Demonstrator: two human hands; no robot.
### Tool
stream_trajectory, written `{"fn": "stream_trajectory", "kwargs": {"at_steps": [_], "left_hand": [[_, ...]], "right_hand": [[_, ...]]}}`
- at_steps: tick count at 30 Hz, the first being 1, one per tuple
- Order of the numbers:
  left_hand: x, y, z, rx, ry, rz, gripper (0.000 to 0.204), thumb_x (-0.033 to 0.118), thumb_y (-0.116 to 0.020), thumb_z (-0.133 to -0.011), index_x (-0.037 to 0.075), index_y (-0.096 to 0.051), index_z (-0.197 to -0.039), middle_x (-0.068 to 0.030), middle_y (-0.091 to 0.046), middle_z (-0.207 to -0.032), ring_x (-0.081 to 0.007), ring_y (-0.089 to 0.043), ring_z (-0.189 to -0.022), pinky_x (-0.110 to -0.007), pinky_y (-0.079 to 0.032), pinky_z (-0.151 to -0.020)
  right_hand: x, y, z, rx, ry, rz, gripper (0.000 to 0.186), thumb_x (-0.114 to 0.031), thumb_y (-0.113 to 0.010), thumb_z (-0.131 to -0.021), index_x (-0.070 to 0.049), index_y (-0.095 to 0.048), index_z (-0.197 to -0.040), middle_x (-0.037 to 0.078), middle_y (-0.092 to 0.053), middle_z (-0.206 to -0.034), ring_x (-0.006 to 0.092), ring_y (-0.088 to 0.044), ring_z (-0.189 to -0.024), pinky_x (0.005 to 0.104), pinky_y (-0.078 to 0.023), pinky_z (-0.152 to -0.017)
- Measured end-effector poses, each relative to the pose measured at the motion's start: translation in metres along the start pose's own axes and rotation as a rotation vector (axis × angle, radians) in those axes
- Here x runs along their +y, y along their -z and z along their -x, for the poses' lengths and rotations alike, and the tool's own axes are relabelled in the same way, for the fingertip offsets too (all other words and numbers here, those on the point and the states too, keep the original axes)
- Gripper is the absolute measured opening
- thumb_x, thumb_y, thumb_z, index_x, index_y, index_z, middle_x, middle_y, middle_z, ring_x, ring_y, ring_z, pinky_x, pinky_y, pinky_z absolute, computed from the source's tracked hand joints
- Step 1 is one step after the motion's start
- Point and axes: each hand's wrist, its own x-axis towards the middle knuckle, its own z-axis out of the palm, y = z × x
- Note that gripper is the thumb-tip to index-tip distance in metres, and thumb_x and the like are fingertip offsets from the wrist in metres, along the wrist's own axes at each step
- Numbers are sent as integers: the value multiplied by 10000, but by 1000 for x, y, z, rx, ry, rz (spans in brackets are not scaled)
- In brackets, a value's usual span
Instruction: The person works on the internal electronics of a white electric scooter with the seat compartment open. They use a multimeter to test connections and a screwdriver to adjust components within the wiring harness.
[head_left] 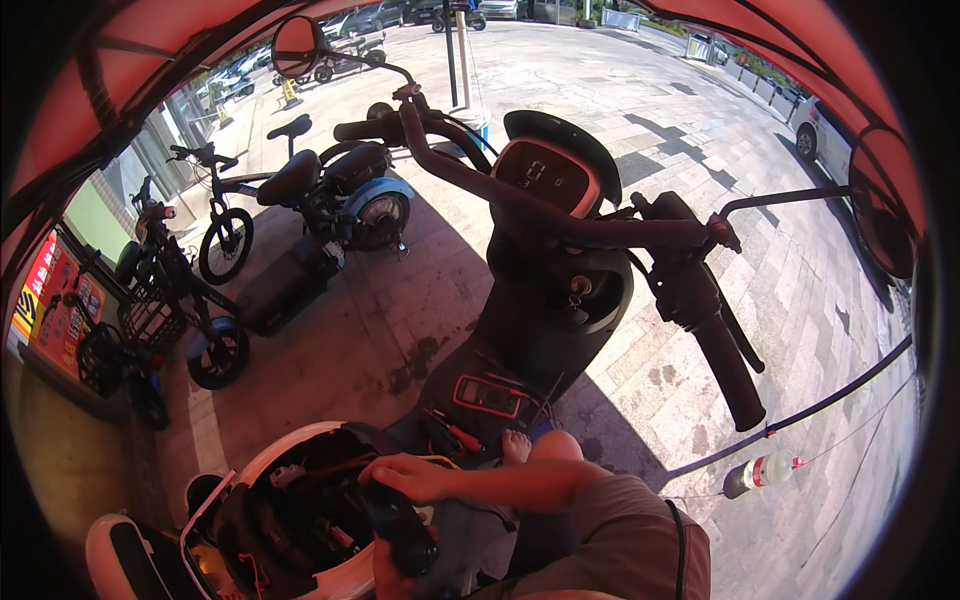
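My right hand comes in from the right and wraps over the top of a dark, elongated object with rounded ends. My left hand grips its lower side, partly cut off at the bottom of the picture. The object's exact kind is too dark to make out. Both hands are at the edge of an opened scooter storage compartment, its pale rim surrounding dark parts and loose wires. A yellow wire runs beside my right wrist.
On the scooter's footboard lie a red-framed multimeter and a red-handled screwdriver. The handlebar and lit display rise ahead. Parked electric bikes stand left. A bottle hangs on a cord at right.
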Motion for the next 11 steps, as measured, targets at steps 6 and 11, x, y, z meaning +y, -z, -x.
{"fn": "stream_trajectory", "kwargs": {"at_steps": [6, 11], "left_hand": [[-10, 8, -1, 23, -51, 41, 858, 636, -507, -844, 6, -368, -1410, -175, -536, -1285, -321, -586, -1087, -463, -496, -900], [-14, 21, -3, -10, 16, 156, 985, 621, -654, -765, 45, -278, -1469, -215, -506, -1345, -357, -561, -1160, -521, -464, -963]], "right_hand": [[6, -1, 0, 17, 12, 70, 400, -352, -447, -1018, -26, -621, -1170, 75, -659, -1076, 146, -587, -1024, 304, -457, -897], [5, -3, 3, -3, -17, 88, 409, -374, -454, -1014, -41, -620, -1184, 82, -656, -1077, 146, -587, -1023, 303, -458, -892]]}}
